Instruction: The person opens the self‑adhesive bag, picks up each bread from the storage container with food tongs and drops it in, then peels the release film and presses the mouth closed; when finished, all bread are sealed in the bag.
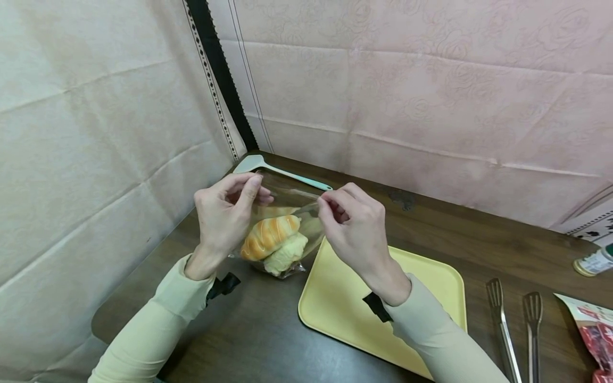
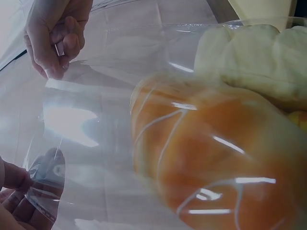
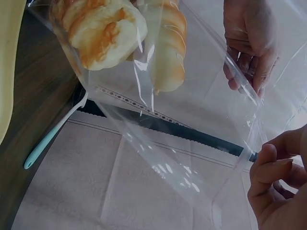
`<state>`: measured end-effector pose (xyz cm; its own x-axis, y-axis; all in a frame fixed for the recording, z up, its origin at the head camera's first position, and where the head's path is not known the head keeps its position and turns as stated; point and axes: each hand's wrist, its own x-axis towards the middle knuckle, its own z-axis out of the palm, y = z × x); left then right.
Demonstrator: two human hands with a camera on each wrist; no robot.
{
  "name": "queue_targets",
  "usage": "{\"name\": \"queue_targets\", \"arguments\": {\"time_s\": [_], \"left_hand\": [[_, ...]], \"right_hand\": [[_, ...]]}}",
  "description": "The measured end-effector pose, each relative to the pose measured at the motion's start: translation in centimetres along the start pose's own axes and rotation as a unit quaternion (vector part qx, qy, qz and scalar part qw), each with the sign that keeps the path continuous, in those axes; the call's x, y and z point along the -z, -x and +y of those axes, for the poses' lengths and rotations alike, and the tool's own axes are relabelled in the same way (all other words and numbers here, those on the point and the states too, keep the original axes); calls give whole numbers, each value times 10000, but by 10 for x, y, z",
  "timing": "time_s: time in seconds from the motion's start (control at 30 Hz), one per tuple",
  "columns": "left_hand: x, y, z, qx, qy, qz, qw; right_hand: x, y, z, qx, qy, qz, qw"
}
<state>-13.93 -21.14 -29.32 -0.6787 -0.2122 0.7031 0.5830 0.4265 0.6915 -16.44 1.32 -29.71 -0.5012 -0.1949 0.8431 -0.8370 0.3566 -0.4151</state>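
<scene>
A clear plastic bag (image 1: 312,226) hangs above the table's left side, stretched between two hands. The left hand (image 1: 224,215) pinches one upper corner of it between thumb and fingers. At the opposite corner the right hand (image 1: 356,226) pinches the bag's edge. Inside are an orange-brown bread roll with pale stripes (image 1: 270,236) and a pale, lumpy bread (image 1: 286,254); part of another bread (image 1: 276,211) shows behind them. In the left wrist view the striped roll (image 2: 206,143) fills much of the picture. The right wrist view shows the bag's edge drawn taut between both hands.
A yellow tray (image 1: 335,308) lies under the right forearm. Behind the bag is a pale turquoise spatula (image 1: 292,174). To the right lie two metal tongs-like utensils (image 1: 498,314), a red-and-white packet (image 1: 594,330) and a small green-capped jar (image 1: 594,261). Cloth-covered walls stand left and behind.
</scene>
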Motion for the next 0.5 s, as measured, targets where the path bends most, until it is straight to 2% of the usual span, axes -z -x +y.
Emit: {"name": "queue_targets", "arguments": {"time_s": [0.5], "left_hand": [[0, -1, -5, -12, -62, 39, 10000]], "right_hand": [[11, 8, 7, -356, -25, 68, 9993]]}}
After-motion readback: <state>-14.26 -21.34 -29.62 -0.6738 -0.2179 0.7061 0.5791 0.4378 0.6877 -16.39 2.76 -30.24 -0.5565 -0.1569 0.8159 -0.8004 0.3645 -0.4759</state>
